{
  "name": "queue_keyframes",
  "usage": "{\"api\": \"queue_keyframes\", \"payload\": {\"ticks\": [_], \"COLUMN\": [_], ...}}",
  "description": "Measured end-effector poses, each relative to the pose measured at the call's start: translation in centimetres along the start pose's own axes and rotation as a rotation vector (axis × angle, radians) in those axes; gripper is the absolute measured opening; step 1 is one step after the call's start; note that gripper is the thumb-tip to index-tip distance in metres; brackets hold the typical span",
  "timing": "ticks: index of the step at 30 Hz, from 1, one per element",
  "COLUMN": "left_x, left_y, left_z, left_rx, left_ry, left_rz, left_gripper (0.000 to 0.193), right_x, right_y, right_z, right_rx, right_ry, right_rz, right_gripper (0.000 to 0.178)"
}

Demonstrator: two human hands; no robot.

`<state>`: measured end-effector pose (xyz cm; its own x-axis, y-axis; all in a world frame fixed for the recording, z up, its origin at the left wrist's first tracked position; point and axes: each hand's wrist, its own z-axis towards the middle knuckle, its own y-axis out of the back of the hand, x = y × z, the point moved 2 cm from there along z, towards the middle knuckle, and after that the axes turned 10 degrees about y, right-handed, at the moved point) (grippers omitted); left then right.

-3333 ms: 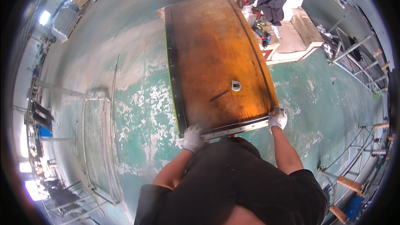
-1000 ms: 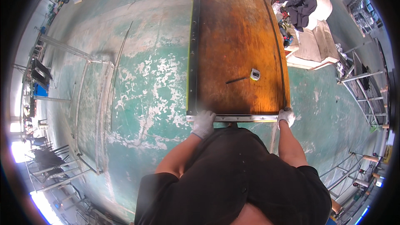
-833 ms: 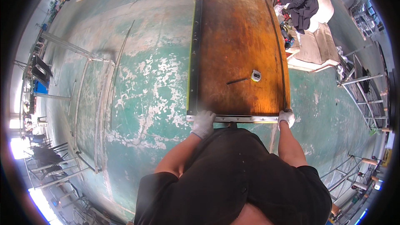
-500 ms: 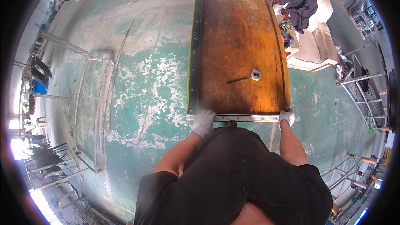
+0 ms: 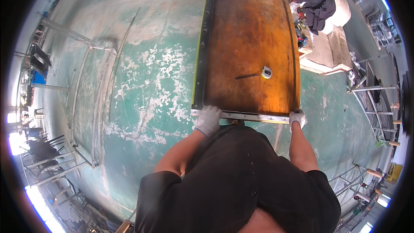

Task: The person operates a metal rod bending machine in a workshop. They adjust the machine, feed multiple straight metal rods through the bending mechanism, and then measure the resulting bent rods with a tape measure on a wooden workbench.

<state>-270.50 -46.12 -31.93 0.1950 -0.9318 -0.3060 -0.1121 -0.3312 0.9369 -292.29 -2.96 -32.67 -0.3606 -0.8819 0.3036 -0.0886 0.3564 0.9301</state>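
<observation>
A brown, stained wooden tabletop (image 5: 250, 30) stretches away in front of me. A pale metal strip (image 5: 254, 118) with small holes runs along its near edge. My left hand (image 5: 209, 120), in a white glove, is closed over this strip near the left corner. At the right corner my gloved right hand (image 5: 297, 118) grips the strip's end; its fingertips are partly hidden. A thin dark rod (image 5: 291, 39) lies along the tabletop's right side. On the board sit a tape measure (image 5: 267, 72) and a slim dark pen-like stick (image 5: 247, 77).
A dark perforated rail (image 5: 206, 30) edges the tabletop's left side. Beyond the right side stands a beige sofa-like seat (image 5: 323, 51) with a dark garment (image 5: 317, 4) and tools (image 5: 300, 36). Metal frames (image 5: 374, 88) stand at right and left (image 5: 77, 39) on the worn green floor (image 5: 146, 82).
The view has shifted slightly, so the tabletop sits a little higher and tilted. Both hands stay at the near edge; the tape measure and stick keep their places on the board.
</observation>
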Motion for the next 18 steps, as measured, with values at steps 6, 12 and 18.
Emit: {"api": "queue_keyframes", "payload": {"ticks": [6, 12, 18], "left_x": [0.0, 0.4, 0.3], "left_y": [-0.5, -0.4, -0.1], "left_z": [-0.3, -0.2, 0.1], "left_rx": [0.000, -0.024, 0.015], "left_ry": [-0.002, -0.009, 0.030], "left_rz": [0.005, -0.002, 0.036], "left_gripper": [0.027, 0.025, 0.020], "right_x": [-0.9, 0.7, -1.2], "right_y": [-0.7, 0.7, -0.7], "right_z": [0.9, 0.0, 0.7], "right_rx": [-0.036, -0.003, -0.010], "right_ry": [-0.047, -0.040, 0.012], "right_rz": [0.019, 0.033, 0.066], "right_gripper": [0.039, 0.037, 0.040]}}
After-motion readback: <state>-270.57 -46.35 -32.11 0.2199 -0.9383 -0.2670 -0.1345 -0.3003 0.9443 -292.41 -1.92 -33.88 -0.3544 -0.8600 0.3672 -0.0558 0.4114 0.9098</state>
